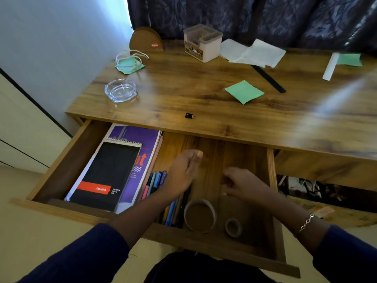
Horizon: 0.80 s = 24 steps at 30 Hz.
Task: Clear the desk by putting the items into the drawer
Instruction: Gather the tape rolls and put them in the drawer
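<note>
I see a wooden desk (173, 82) that fills the upper half of the frame. At its left end lies a glass ashtray (120, 90), and behind it a green note (132, 68) with a white cord (131, 51) on it. Along the back edge stand a brown arched holder (145, 40), a beige box (202, 42) and white papers (253, 53). In the middle a black strip (268, 78) lies near a second green note (244, 91). A small black object (190, 115) lies near the front edge. At the upper right a white strip (330, 66) touches a green paper (348, 59).

Navy sleeves (85, 254); silver bracelet (306, 222) (right wrist)
</note>
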Motion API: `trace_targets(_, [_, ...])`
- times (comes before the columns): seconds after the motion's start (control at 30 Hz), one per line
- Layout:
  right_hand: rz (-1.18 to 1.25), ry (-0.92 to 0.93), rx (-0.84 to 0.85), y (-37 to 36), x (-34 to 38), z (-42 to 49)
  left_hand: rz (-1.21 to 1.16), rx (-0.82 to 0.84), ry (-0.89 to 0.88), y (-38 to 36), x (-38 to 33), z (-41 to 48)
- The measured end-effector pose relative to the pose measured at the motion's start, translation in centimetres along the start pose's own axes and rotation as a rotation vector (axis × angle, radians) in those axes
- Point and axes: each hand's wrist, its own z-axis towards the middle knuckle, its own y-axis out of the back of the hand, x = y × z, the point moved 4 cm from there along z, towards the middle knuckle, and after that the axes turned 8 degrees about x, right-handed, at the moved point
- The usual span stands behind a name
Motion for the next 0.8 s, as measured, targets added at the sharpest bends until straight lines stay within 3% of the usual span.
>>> trace_targets(0.13, [0.002,0.092,-0.186,5.2,2.3,2.4,-0.024,-0.158,-0.006,2.9,0.4,2.9])
trace_targets(0.37, [-0.072,0.137,-0.404,10.4,4.7,10.1,-0.083,-0.097,0.124,5.3,-0.2,6.9])
trace_targets(0.6, [-0.291,0.172,-0.294,10.4,6.0,14.4,0.418,0.082,0.22,4.9,2.9,7.9])
trace_targets(0.8, [-0.383,0.123,-0.368,10.1,5.5,14.9,0.709,0.205,0.196,4.3,3.7,7.2])
